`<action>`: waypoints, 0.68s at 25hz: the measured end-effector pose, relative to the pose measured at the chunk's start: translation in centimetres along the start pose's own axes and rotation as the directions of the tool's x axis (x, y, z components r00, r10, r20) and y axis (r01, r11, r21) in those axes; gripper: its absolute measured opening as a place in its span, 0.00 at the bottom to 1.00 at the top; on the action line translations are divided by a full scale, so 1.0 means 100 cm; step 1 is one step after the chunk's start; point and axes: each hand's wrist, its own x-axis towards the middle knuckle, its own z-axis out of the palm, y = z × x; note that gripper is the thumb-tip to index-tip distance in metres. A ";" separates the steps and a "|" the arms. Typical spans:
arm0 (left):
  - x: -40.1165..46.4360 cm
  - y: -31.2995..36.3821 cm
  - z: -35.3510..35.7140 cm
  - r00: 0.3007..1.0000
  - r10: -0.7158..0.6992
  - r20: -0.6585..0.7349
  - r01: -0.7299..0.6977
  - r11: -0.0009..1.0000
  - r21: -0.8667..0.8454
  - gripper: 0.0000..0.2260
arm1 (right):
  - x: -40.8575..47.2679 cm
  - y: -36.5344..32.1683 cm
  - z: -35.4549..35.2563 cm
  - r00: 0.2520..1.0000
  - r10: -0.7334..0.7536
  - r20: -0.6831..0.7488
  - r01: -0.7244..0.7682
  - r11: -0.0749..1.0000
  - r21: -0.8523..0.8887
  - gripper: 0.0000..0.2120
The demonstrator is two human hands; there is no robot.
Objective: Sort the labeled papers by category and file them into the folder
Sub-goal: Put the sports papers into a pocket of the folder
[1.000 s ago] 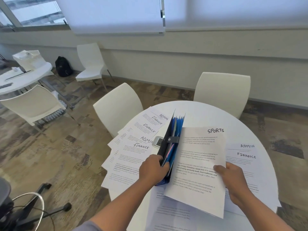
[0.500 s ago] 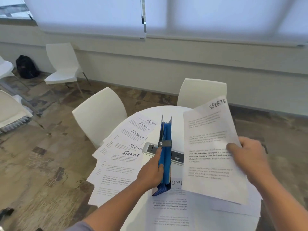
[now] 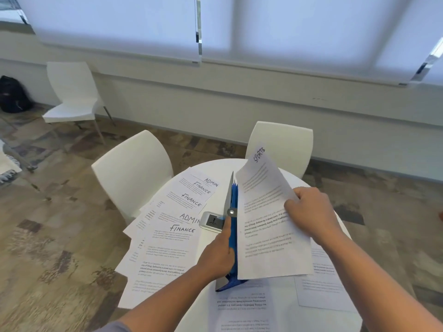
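A blue expanding folder (image 3: 233, 207) stands on edge in the middle of the round white table (image 3: 345, 236). My left hand (image 3: 217, 256) grips its near lower part and holds it upright. My right hand (image 3: 309, 215) pinches the right edge of a sheet headed SPORTS (image 3: 266, 226), raised and tilted against the folder's right side, its lower edge down by the folder. Several overlapping sheets headed ADMIN and FINANCE (image 3: 172, 226) lie fanned out on the table's left side.
A small silver device (image 3: 211, 222) lies behind the folder. More printed sheets (image 3: 321, 288) lie at the near and right side of the table. Two white chairs (image 3: 134, 173) stand at its far side; a third chair (image 3: 72, 92) and a black bag (image 3: 12, 94) are by the wall.
My right hand has lifted the SPORTS sheet off the table and swung it up against the folder's right side. The view has tilted up and shifted right.
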 end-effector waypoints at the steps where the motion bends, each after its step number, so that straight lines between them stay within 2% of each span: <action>1: 0.001 -0.001 0.000 1.000 0.013 -0.007 -0.013 1.000 0.000 0.40 | 0.002 -0.001 0.003 1.000 -0.004 0.007 0.004 0.999 -0.035 0.07; 9: 0.001 0.007 -0.006 0.999 -0.039 -0.012 0.040 0.995 0.092 0.43 | 0.010 0.002 0.008 1.000 -0.004 0.018 0.006 0.990 -0.138 0.08; 13: 0.001 0.008 -0.003 0.993 -0.108 -0.040 0.113 0.983 0.148 0.44 | 0.011 0.008 0.007 1.000 -0.008 0.028 0.011 0.991 -0.133 0.05; 17: 0.002 0.007 -0.003 0.994 -0.100 -0.043 0.105 0.981 0.160 0.43 | 0.012 0.009 0.006 0.999 -0.027 0.036 0.031 0.992 -0.124 0.05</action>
